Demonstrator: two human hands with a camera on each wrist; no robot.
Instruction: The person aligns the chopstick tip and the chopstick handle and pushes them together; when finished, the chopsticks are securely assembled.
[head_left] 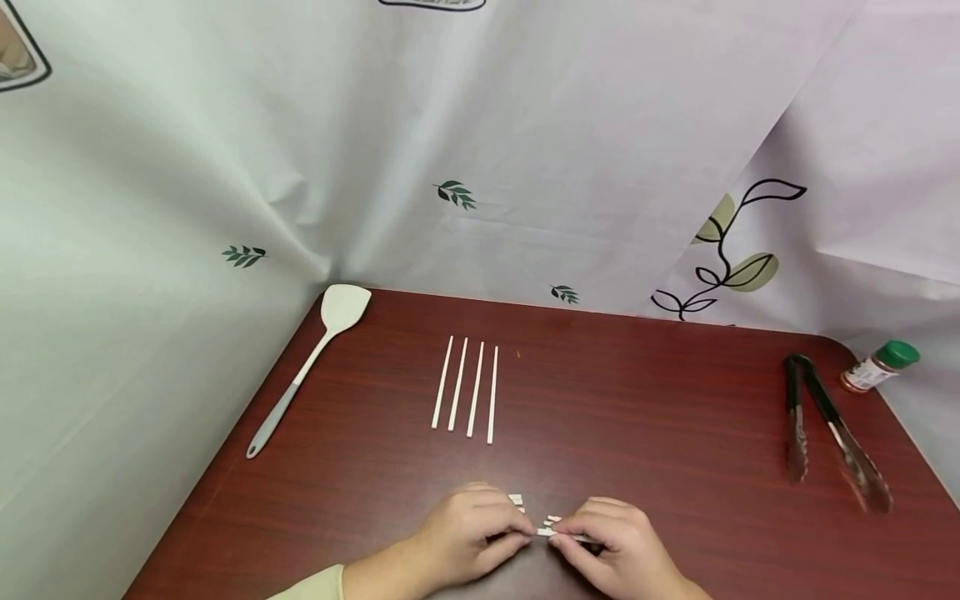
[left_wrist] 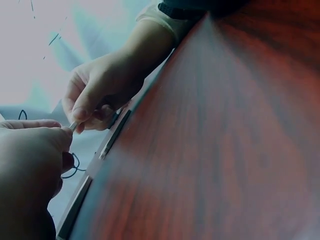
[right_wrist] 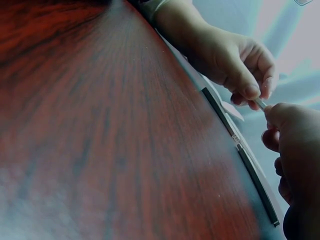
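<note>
Near the table's front edge, my left hand [head_left: 480,533] and right hand [head_left: 618,542] meet with their fingertips close together. Both pinch a thin white chopstick [head_left: 545,532], which shows in the small gap between them; most of it is hidden by the fingers. The left wrist view shows this chopstick [left_wrist: 74,126] between the two thumbs and forefingers. Just behind the hands, short ends of more white sticks [head_left: 516,499] stick out, some by the left fingers and some by the right. Farther back, several white chopsticks [head_left: 474,389] lie side by side, spaced apart.
A white spatula [head_left: 345,308] with a grey handle lies along the table's left edge. To the right are spread tongs [head_left: 825,408] with black handles, and a green-capped seasoning bottle [head_left: 879,367] at the edge. Patterned cloth [head_left: 562,167] hangs behind the dark red table [head_left: 637,400].
</note>
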